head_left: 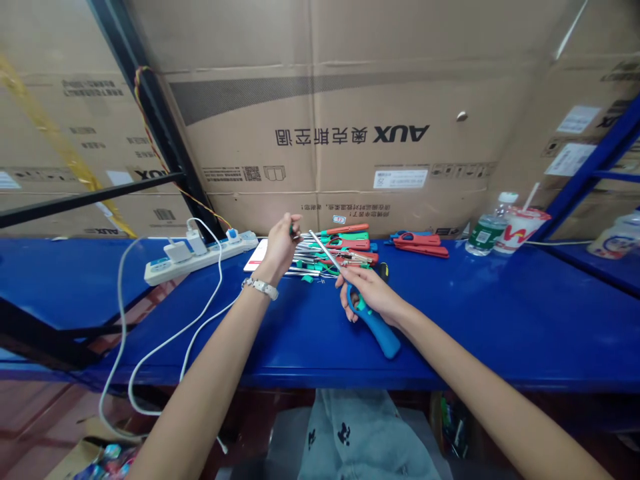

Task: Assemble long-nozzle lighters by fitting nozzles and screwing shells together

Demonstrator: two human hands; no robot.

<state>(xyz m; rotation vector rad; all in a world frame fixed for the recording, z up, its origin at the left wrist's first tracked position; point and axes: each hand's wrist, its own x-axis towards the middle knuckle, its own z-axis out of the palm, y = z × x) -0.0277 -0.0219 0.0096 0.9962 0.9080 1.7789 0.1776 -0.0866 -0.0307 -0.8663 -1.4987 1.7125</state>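
Observation:
My right hand (367,293) is wrapped round a blue long-neck lighter (381,333), its silver tube slanting up and left. My left hand (283,240) is closed, raised just left of the tube's tip. A small dark green bit shows between its fingers, too small to name. Behind both hands lies a pile of lighters (350,244) with red, green and orange handles, their metal tubes toward the left. A loose green piece (307,279) lies at the pile's near edge. My left hand hides part of a white and red card (256,257).
A white power strip (200,259) with plugs and trailing cables is on the left. More red and blue lighters (419,244) lie right of the pile. A water bottle (487,230) and a lidded cup (520,230) stand further right. Cardboard (345,153) walls the blue table's (475,327) back.

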